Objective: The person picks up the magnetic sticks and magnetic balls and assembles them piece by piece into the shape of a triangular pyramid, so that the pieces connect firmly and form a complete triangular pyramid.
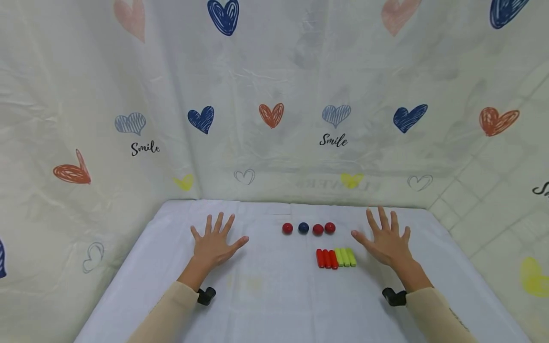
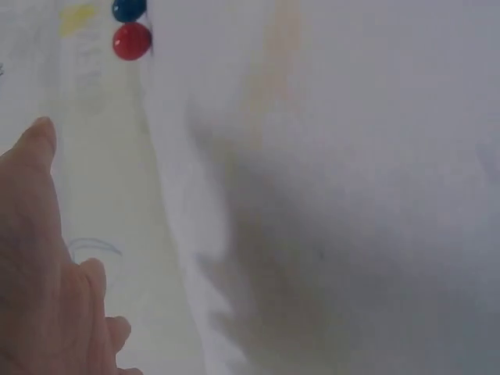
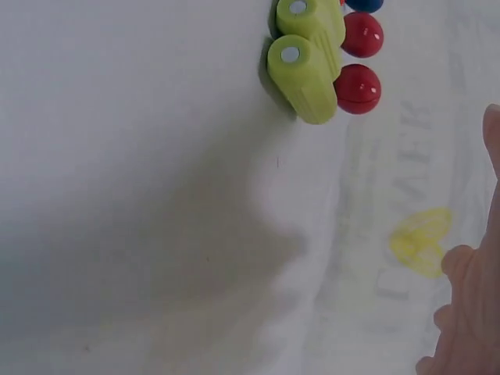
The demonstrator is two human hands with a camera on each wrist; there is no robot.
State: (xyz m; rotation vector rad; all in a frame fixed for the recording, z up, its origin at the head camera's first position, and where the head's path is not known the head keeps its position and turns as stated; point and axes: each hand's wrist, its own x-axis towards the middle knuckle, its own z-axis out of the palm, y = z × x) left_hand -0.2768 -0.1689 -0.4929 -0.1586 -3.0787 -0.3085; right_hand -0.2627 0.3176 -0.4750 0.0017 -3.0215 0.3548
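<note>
My left hand (image 1: 213, 247) is spread above the left part of the white table, holding nothing. On the other side, my right hand (image 1: 389, 244) hovers with straight, spread fingers, also without anything in it. Between them, toward the back, lie a red ball (image 1: 287, 228), a dark blue ball (image 1: 303, 228) and two more red balls (image 1: 323, 228) in a loose row. Nearer the front, red sticks (image 1: 327, 259) lie side by side against yellow-green sticks (image 1: 345, 257). In the right wrist view, the yellow-green sticks (image 3: 308, 74) show pale round spots on their ends.
A white cloth covers the table (image 1: 274, 305). Behind and at both sides hangs a pale sheet (image 1: 274, 62) printed with hearts and the word Smile. Each wrist wears a black device, one at the left wrist (image 1: 207, 296) and one at the right (image 1: 393, 297).
</note>
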